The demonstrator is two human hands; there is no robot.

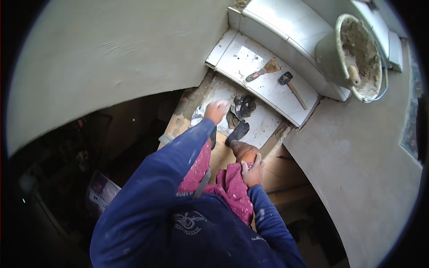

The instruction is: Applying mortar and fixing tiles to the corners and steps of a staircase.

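Note:
My left hand (216,111) is stretched forward over a white, dirt-smeared sheet (201,111); its fingers are smeared by motion. Just to its right lie a crumpled black cloth or bag (245,106) and a dull grey-green crumpled piece (232,119). My right hand (253,171) rests at my right knee, on the hem of the pink, paint-spotted shorts (234,178), with its thumb and fingers apart. On the white tiled step ahead lie a rusty scraper (264,69) with a dark and red handle and a black-headed mallet (292,89) with a wooden handle.
A bucket (330,53) of grey mortar, with a tool handle (354,76) showing in it, stands on the higher tiled step (286,20) at the right. Grey plastered walls (134,58) curve in on both sides. Wooden boards (283,178) lie under my feet, with dark drops beside them.

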